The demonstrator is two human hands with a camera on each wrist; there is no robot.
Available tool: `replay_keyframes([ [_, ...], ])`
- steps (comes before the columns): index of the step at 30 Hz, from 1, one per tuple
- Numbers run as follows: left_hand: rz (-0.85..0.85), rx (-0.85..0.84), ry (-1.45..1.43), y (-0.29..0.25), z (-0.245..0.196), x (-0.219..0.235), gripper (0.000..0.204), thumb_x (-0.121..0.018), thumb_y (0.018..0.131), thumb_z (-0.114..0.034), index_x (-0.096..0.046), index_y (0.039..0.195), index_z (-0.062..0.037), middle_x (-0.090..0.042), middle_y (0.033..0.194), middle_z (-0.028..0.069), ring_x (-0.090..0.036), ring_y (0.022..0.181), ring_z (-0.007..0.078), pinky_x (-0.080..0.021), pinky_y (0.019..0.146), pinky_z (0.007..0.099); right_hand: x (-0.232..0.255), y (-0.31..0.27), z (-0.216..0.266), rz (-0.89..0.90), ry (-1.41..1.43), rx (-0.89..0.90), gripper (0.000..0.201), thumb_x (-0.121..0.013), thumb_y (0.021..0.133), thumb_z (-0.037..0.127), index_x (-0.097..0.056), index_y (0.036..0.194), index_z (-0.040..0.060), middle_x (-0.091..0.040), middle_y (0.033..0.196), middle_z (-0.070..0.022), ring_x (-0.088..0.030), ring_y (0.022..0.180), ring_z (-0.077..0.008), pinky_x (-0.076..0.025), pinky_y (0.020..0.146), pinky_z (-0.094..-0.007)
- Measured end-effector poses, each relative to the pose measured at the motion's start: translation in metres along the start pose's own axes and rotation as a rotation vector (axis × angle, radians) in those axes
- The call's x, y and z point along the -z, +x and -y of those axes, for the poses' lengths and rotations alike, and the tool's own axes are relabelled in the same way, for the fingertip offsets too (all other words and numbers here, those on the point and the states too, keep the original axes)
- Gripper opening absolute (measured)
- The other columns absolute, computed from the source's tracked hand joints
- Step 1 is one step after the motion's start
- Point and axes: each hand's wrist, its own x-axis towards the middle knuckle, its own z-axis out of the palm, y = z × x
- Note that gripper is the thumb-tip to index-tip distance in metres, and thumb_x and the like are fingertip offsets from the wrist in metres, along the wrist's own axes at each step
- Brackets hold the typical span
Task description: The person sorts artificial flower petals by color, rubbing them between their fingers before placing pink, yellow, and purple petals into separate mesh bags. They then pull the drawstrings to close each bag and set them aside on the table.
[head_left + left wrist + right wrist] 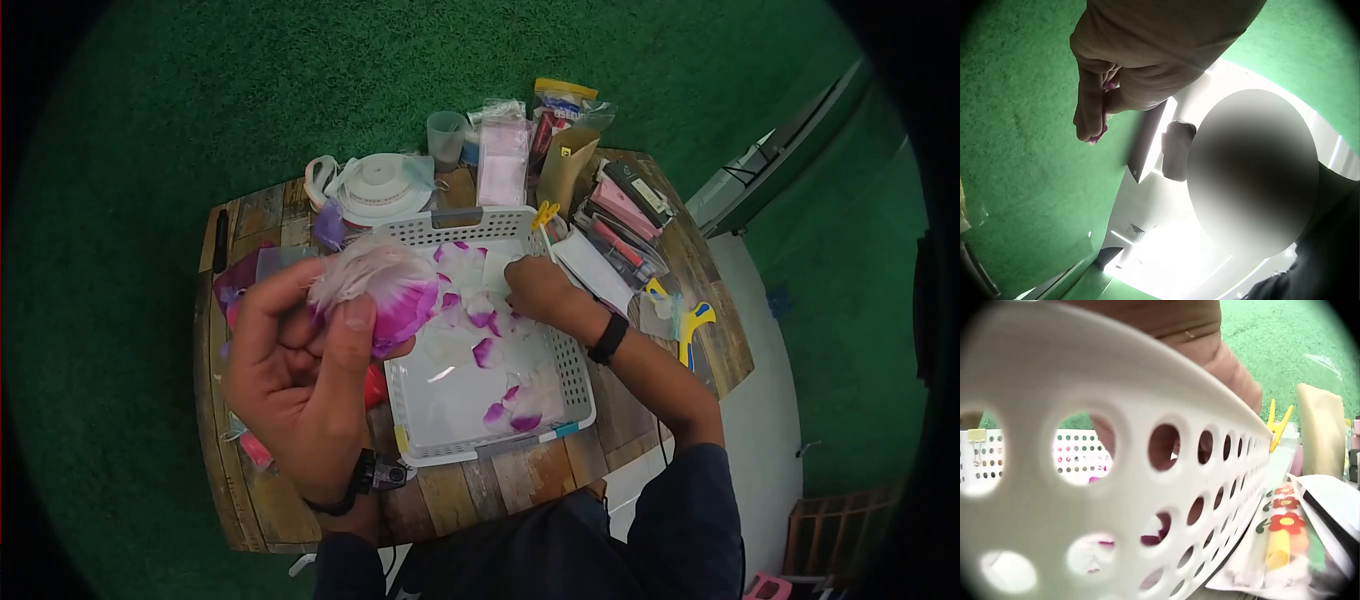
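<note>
In the head view the left hand (310, 370) is raised over the basket's left side, pinching a stack of white and magenta petals (385, 290) between thumb and fingers. The left wrist view shows that hand (1129, 62) with a bit of magenta at its fingertips. Reaching over the right wall of the white basket (578, 385), the right hand (548, 292) is inside near the far right corner, fingers down by loose petals (480, 312). In the right wrist view the basket wall (1129, 375) hides most of its fingers; whether they hold a petal is unclear.
A white ribbon roll (378, 185) and a translucent cup (446, 138) stand behind the basket. Plastic packets (503, 165) and boxes line the back right of the wooden table (440, 502). A yellow clip (545, 214) sits on the basket's corner; a yellow-blue tool (690, 335) lies right.
</note>
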Motion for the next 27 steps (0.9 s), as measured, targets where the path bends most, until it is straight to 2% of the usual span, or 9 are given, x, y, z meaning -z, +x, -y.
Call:
replay_keyframes([
  [6, 0.062, 0.041, -0.064, 0.002, 0.006, -0.003, 0.025, -0.061, 0.091, 0.004, -0.055, 0.116, 0.0064, -0.070, 0.098, 0.0160, -0.067, 0.083, 0.0119, -0.059, 0.072, 0.0262, -0.012, 0.003, 0.003, -0.138, 0.053, -0.130, 0.025, -0.070, 0.076, 0.014, -0.064, 0.098, 0.0010, -0.070, 0.086, -0.0190, -0.068, 0.081, -0.0383, -0.055, 0.074, -0.0456],
  [10, 0.103, -0.017, -0.038, 0.003, 0.009, -0.003, 0.025, -0.061, 0.092, 0.004, -0.055, 0.117, 0.0068, -0.070, 0.097, 0.0152, -0.067, 0.083, 0.0114, -0.059, 0.072, 0.0263, 0.008, -0.011, 0.000, -0.211, 0.180, -0.029, 0.024, -0.073, 0.076, 0.017, -0.065, 0.093, 0.0027, -0.070, 0.084, -0.0162, -0.069, 0.080, -0.0351, -0.055, 0.071, -0.0410],
  [12, 0.139, 0.069, -0.057, 0.004, 0.012, -0.004, 0.025, -0.061, 0.093, 0.003, -0.055, 0.117, 0.0069, -0.070, 0.097, 0.0148, -0.067, 0.083, 0.0118, -0.059, 0.072, 0.0265, 0.034, -0.025, 0.007, -0.219, 0.496, 0.010, 0.020, -0.073, 0.075, 0.014, -0.067, 0.090, 0.0039, -0.069, 0.083, -0.0156, -0.068, 0.084, -0.0343, -0.053, 0.071, -0.0436],
  [17, 0.188, 0.137, -0.045, 0.004, 0.017, -0.010, 0.025, -0.062, 0.092, 0.000, -0.055, 0.115, 0.0060, -0.069, 0.099, 0.0160, -0.068, 0.085, 0.0158, -0.061, 0.070, 0.0290, 0.100, -0.064, 0.037, -0.114, 0.903, -0.008, 0.011, -0.075, 0.078, 0.009, -0.068, 0.086, 0.0055, -0.064, 0.074, -0.0053, -0.059, 0.064, -0.0207, -0.046, 0.061, -0.0322],
  [19, 0.224, 0.161, -0.060, 0.002, 0.016, -0.012, 0.025, -0.062, 0.092, 0.000, -0.055, 0.116, 0.0058, -0.070, 0.099, 0.0163, -0.069, 0.086, 0.0162, -0.061, 0.070, 0.0293, 0.110, -0.078, 0.040, -0.464, 0.804, 0.340, 0.012, -0.076, 0.077, 0.004, -0.071, 0.088, 0.0067, -0.059, 0.072, -0.0011, -0.051, 0.059, -0.0139, -0.040, 0.055, -0.0271],
  [20, 0.264, 0.195, -0.053, 0.001, 0.016, -0.012, 0.025, -0.060, 0.093, 0.002, -0.054, 0.117, 0.0065, -0.070, 0.099, 0.0158, -0.068, 0.089, 0.0156, -0.060, 0.073, 0.0287, 0.121, -0.086, 0.043, -0.467, 0.803, 0.337, 0.012, -0.076, 0.077, 0.004, -0.071, 0.088, 0.0067, -0.059, 0.072, -0.0011, -0.051, 0.059, -0.0139, -0.040, 0.055, -0.0271],
  [22, 0.306, 0.230, -0.045, 0.001, 0.015, -0.014, 0.025, -0.059, 0.094, 0.003, -0.054, 0.118, 0.0072, -0.070, 0.099, 0.0153, -0.068, 0.091, 0.0151, -0.059, 0.076, 0.0281, 0.145, -0.104, 0.047, -0.563, 0.758, 0.566, 0.014, -0.077, 0.076, 0.003, -0.074, 0.090, 0.0066, -0.056, 0.069, -0.0009, -0.052, 0.058, -0.0130, -0.038, 0.051, -0.0273],
  [25, 0.409, 0.360, -0.125, -0.002, 0.015, -0.016, 0.024, -0.058, 0.094, 0.003, -0.054, 0.118, 0.0073, -0.070, 0.100, 0.0142, -0.068, 0.091, 0.0146, -0.059, 0.078, 0.0278, 0.155, -0.112, 0.044, -0.526, 0.769, 0.952, 0.014, -0.078, 0.076, 0.010, -0.075, 0.089, 0.0055, -0.049, 0.062, 0.0004, -0.051, 0.050, -0.0129, -0.035, 0.044, -0.0295],
  [27, 0.478, 0.371, -0.072, -0.003, 0.018, -0.017, 0.026, -0.060, 0.092, 0.004, -0.054, 0.117, 0.0062, -0.070, 0.101, 0.0151, -0.069, 0.088, 0.0163, -0.061, 0.072, 0.0300, 0.163, -0.116, 0.048, -0.534, 0.707, 1.025, 0.011, -0.078, 0.079, 0.012, -0.074, 0.085, 0.0025, -0.052, 0.056, -0.0010, -0.052, 0.044, -0.0141, -0.033, 0.040, -0.0282],
])
